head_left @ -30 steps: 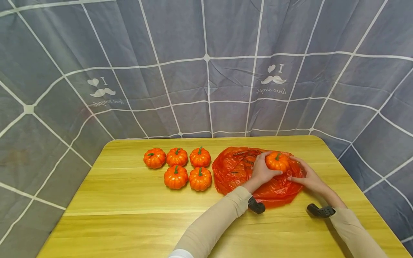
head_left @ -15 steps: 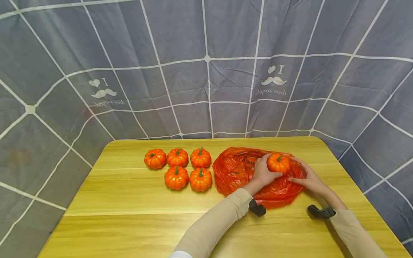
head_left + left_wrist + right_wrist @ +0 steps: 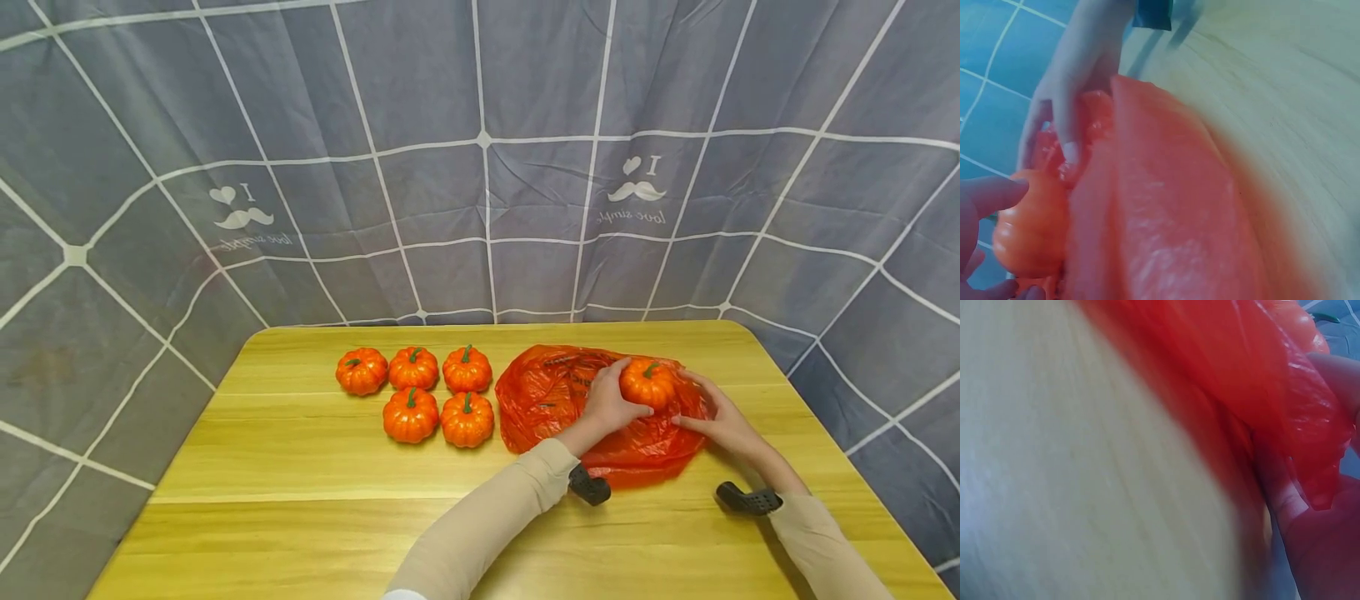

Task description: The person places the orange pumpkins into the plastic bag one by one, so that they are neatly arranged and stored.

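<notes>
Compared with one second ago, shows a slight turn of the orange pumpkin point(image 3: 647, 386) in the left hand point(image 3: 609, 406), from a nearly upright stem point(image 3: 651, 369) to one leaning toward the right hand point(image 3: 726, 421). Relative to half a second ago, includes a left thumb slightly lower against the near side, a slightly wider gap between both thumbs, and a black wrist strap point(image 3: 589, 486) drawn back behind the left hand, a little farther from the right.
</notes>
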`<move>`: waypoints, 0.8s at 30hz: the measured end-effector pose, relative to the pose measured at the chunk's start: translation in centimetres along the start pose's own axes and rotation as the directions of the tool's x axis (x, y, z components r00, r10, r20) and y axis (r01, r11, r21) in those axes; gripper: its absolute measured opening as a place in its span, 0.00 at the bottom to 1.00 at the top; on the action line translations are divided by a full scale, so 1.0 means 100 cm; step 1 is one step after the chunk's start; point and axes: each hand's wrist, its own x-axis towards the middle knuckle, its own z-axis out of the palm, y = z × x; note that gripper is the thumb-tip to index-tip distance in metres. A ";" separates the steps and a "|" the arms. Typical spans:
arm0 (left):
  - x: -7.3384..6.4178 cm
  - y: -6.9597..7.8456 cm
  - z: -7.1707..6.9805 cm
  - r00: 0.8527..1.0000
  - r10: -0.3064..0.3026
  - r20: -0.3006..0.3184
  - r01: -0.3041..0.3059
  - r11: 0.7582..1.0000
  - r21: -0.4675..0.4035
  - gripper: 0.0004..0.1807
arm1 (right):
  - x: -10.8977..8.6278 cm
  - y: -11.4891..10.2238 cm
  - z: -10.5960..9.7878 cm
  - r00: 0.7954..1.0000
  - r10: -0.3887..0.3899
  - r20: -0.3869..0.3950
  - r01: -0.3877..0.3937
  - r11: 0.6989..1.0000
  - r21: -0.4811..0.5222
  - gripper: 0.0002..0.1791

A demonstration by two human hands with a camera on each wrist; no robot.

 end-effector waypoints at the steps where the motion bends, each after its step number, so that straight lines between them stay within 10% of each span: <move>1: -0.001 0.001 -0.002 1.000 0.001 0.000 -0.001 1.000 0.000 0.44 | 0.000 0.000 0.001 1.000 0.002 0.000 -0.002 1.000 -0.002 0.41; 24: -0.039 0.020 -0.057 0.996 0.092 0.020 -0.091 0.995 -0.033 0.40 | -0.002 -0.003 0.002 1.000 -0.006 -0.016 0.006 1.000 -0.029 0.41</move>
